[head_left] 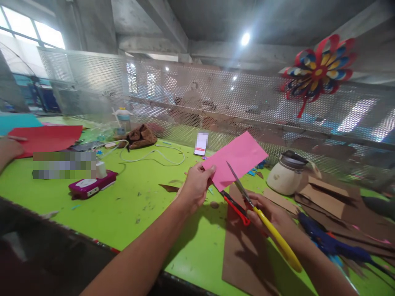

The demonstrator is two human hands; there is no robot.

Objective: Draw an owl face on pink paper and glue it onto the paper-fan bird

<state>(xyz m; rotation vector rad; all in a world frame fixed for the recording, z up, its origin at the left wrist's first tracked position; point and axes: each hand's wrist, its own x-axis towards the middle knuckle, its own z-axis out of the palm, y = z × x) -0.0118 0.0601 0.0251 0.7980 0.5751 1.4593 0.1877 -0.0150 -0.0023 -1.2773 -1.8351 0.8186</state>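
My left hand [197,185] pinches the lower left edge of a pink sheet of paper [239,158] between thumb and fingers, above the table. Scissors with a yellow handle [277,238] are in my right hand [268,209]. One of their blades points up and left, overlapping the sheet's lower edge in view; whether it touches the paper I cannot tell. Just below the blade shows a red-and-black tool [236,207], its kind unclear and partly hidden by my right hand. Brown card [243,255] lies beneath my right hand.
On the green table [129,218] are a purple power strip [92,185], a white cable, a phone [201,144], a cream jug [286,172] and a blue glue gun [336,242]. Another person's hand [10,148] holds red paper [52,137]. A mesh screen [173,90] stands behind.
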